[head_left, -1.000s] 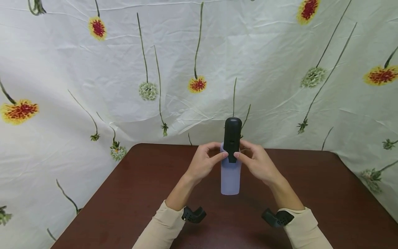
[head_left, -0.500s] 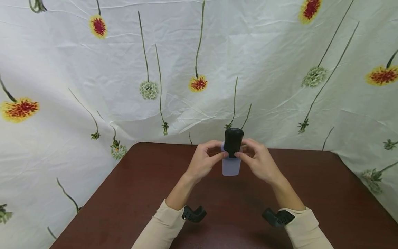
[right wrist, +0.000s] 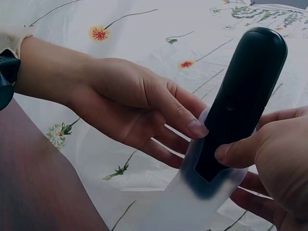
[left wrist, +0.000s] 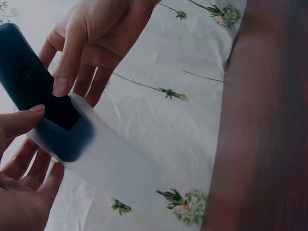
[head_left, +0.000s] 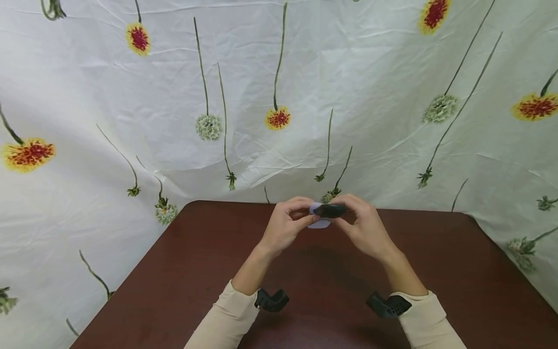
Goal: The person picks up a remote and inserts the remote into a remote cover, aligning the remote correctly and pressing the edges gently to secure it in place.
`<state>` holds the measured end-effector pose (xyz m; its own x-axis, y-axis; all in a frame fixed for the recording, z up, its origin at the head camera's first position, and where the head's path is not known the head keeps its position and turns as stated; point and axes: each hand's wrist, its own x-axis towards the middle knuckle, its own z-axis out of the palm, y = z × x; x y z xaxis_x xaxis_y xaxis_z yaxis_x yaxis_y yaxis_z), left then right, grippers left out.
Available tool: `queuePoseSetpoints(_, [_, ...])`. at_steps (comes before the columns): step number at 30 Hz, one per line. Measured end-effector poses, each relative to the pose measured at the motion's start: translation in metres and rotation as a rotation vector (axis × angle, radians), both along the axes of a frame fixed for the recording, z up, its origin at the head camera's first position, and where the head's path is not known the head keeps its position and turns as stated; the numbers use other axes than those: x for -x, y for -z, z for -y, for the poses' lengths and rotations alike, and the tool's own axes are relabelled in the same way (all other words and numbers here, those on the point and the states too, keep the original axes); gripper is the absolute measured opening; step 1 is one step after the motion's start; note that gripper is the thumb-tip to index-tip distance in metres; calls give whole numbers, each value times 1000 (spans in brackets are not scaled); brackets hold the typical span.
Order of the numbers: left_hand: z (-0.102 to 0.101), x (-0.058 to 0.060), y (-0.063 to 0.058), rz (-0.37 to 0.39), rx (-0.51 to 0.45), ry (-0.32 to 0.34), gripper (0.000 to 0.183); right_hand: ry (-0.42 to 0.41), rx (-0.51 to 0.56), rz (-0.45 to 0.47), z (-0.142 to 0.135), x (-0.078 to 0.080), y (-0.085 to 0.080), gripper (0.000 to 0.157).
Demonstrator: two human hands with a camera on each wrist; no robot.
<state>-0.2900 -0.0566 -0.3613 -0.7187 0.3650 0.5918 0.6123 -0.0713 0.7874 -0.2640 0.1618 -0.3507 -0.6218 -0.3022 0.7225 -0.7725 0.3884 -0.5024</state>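
A black remote control (right wrist: 252, 77) sits partway inside a translucent silicone cover (left wrist: 120, 168), its rounded end sticking out of the opening. Both are held above the table and tilted, so the head view catches them nearly end-on. My left hand (head_left: 285, 225) grips the cover's side, its thumb at the opening's edge beside the remote. From the other side my right hand (head_left: 366, 225) pinches the pair, with its thumb on the remote and fingers behind the cover. The wrist views show the remote's lower end through the cover, whose far part looks flat.
A dark reddish-brown table (head_left: 196, 271) spreads beneath the hands. Behind it hangs a white cloth (head_left: 370, 87) printed with flowers. Each wrist wears a black band mount (head_left: 272, 300), near the cuffs of light sleeves.
The remote control and cover have tipped from standing nearly upright in the head view to lying almost end-on to it. Both hands keep their hold in about the same place.
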Motion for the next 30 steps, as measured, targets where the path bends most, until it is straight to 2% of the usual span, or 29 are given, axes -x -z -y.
queuePoseSetpoints(10, [-1, 1, 2, -34, -55, -1, 20, 6, -23, -165, 1, 4, 4, 38])
queuePoseSetpoints(16, [-1, 0, 3, -57, -53, -24, 19, 1, -59, -302, 2, 8, 6, 37])
queuePoseSetpoints(22, [-3, -1, 0, -75, -55, -55, 24, 24, -73, -372, 3, 9, 6, 34])
queuePoseSetpoints(26, [-4, -1, -1, -45, -62, -58, 35, 56, -95, -422, 1, 9, 6, 39])
queuePoseSetpoints(30, [-4, -3, -3, 38, -84, -50, 49, 94, -107, -472, 0, 9, 7, 43])
